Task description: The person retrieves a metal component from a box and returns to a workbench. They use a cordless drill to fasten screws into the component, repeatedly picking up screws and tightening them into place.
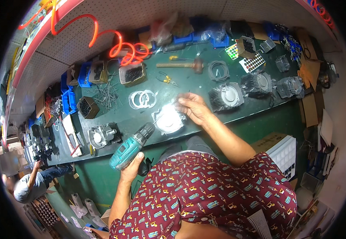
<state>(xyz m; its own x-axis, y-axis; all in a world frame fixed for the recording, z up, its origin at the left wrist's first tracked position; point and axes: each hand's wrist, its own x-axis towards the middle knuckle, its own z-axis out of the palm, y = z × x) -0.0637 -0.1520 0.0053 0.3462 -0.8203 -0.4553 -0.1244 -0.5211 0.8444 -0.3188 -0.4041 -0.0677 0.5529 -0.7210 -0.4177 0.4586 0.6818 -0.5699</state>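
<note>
My left hand (131,167) is wrapped round the handle of a teal cordless drill (127,152), whose black chuck points up and right toward a cast metal housing (168,120). The housing lies near the bench's front edge, brightly lit so that its face is washed out. Over its upper right rim, my right hand (194,108) has thumb and fingers drawn together in a pinch; whatever is between the fingertips is too small to make out. White ring gaskets (142,99) lie just behind the housing.
Finned motor housings (225,96) line the right side; another (103,135) sits left. Pliers (167,79), a mallet (181,65), screw boxes (132,74) and blue bins (68,101) stand farther back. An orange coiled hose (119,46) hangs above. Another person (35,183) works at far left.
</note>
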